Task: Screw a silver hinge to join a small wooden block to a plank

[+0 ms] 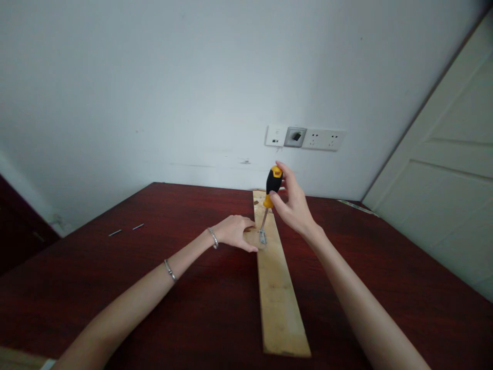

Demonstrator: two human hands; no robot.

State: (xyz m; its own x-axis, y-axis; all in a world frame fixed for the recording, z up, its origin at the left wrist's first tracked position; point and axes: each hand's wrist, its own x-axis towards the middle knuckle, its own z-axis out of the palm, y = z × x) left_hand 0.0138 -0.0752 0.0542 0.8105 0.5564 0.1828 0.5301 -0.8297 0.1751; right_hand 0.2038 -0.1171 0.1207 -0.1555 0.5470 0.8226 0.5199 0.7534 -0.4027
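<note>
Metal bracket (pixel 263 238): laid on the wooden plank (pixel 279 288); fastening judged under way, not complete.
Screwdriver (pixel 274 181): clasped, tilted, in the right hand (pixel 293 204); tip set at the bracket.
Left hand (pixel 234 231): thumb and fingers parted, placed beside the bracket at the plank's edge.
Slim metal rods (pixel 115 233): two, lying unused on the tabletop (pixel 192 318).
Screw seating: too small to be told.

Pale wall (pixel 146 82) behind dark red counter (pixel 185 313)

Mounted on the wall: white socket plates (pixel 322 139), with a grey-framed plate (pixel 296 137) among them. At far right, a pale panelled door (pixel 449 169). Lying on the counter's left side, two thin metal rods (pixel 114 233).
</note>
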